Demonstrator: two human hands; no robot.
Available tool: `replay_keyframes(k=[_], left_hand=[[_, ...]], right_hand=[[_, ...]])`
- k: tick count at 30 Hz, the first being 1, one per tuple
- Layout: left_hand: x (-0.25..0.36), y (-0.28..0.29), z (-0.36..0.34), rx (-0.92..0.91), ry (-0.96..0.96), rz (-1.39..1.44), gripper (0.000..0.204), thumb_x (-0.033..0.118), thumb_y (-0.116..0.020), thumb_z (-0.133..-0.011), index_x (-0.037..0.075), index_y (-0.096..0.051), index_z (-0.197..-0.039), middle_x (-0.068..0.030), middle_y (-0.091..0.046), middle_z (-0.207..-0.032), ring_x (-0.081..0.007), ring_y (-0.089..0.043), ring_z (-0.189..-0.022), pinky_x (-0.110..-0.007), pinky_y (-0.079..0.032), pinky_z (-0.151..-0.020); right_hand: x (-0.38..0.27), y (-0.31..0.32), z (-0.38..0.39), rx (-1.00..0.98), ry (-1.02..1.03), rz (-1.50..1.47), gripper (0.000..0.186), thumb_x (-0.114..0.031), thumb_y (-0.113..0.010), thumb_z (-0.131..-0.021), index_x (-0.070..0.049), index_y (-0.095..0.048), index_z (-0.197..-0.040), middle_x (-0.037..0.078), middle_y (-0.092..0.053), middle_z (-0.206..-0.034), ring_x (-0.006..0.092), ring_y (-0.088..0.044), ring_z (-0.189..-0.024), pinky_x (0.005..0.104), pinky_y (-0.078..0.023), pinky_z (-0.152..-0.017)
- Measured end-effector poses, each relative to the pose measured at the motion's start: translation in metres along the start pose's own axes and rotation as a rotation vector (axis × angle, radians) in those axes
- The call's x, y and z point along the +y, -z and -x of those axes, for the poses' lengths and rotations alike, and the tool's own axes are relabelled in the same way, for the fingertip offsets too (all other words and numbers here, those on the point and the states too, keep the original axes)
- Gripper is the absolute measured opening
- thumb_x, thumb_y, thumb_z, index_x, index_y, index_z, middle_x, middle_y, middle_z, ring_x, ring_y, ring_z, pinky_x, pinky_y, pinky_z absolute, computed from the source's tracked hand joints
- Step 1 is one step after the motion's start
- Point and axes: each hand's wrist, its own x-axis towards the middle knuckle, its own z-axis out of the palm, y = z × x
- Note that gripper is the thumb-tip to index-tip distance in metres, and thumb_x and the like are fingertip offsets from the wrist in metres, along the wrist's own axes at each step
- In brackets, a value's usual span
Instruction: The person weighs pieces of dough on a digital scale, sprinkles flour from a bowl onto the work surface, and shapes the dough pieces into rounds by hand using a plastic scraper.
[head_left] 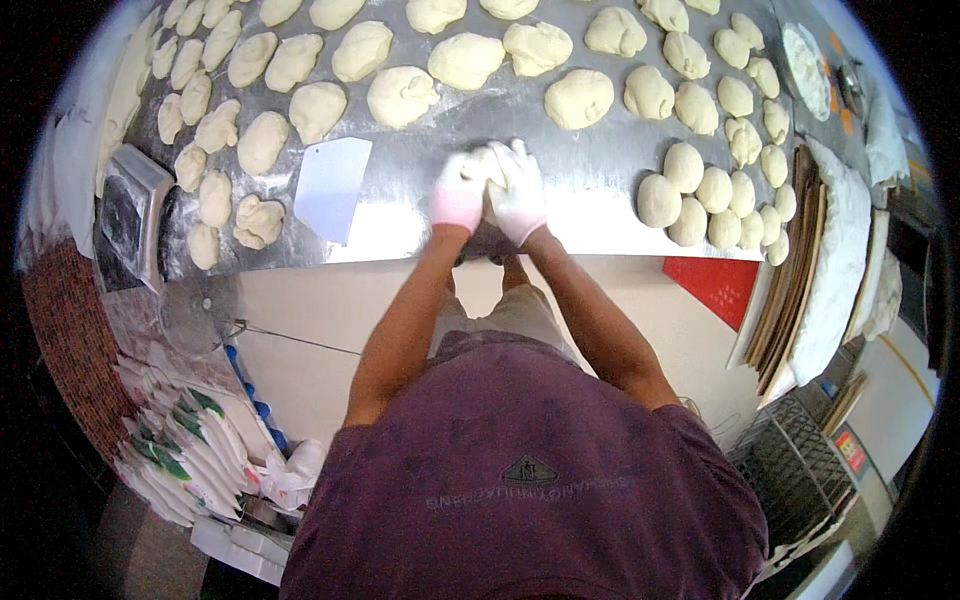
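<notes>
My left hand and my right hand, in white gloves with pink at the cuffs, meet over the metal table near its front edge. Their fingers close round a piece of dough, mostly hidden between them. To the left lies a flat, pale dough scraper. Rough, uneven dough lumps spread over the far and left parts of the table. On the right sits a cluster of smooth, round dough balls, several of them touching.
A tray of white flour stands at the far right. At the left edge is a scale-like device. Upright boards lean by the table's right end. Stacked white bags lie at lower left, a dark crate at lower right.
</notes>
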Motion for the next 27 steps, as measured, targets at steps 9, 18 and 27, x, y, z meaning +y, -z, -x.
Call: replay_keyframes(k=[9,18,27], left_hand=[[0.001,0.027,-0.007,-0.054,-0.179,-0.058,0.040,0.022,-0.061,-0.083,0.004,-0.058,-0.120,-0.0203,-0.064,-0.109,-0.0322,-0.061,-0.104,-0.038,-0.047,-0.088],[0.027,0.022,0.012,-0.066,-0.071,-0.004,0.030,0.019,-0.063,-0.086,0.006,-0.063,-0.113,-0.0183,-0.063,-0.108,-0.0343,-0.061,-0.103,-0.036,-0.049,-0.085],[0.009,-0.002,0.014,-0.015,-0.746,-0.116,0.022,0.019,-0.057,-0.087,0.010,-0.063,-0.106,-0.0158,-0.063,-0.107,-0.0382,-0.060,-0.096,-0.044,-0.048,-0.081]], right_hand=[[0.011,-0.017,-0.014,0.032,0.237,0.240,0.054,-0.016,-0.060,-0.082,-0.001,-0.049,-0.132,0.023,-0.046,-0.137,0.0396,-0.039,-0.132,0.0460,-0.027,-0.112],[0.029,0.005,-0.015,-0.060,0.247,0.240,0.053,-0.017,-0.059,-0.080,-0.004,-0.051,-0.131,0.017,-0.051,-0.136,0.0342,-0.040,-0.132,0.0462,-0.028,-0.112],[0.037,0.025,-0.010,-0.084,0.264,0.145,0.049,-0.016,-0.063,-0.077,-0.002,-0.055,-0.123,0.019,-0.056,-0.127,0.0373,-0.047,-0.125,0.0430,-0.038,-0.103]])
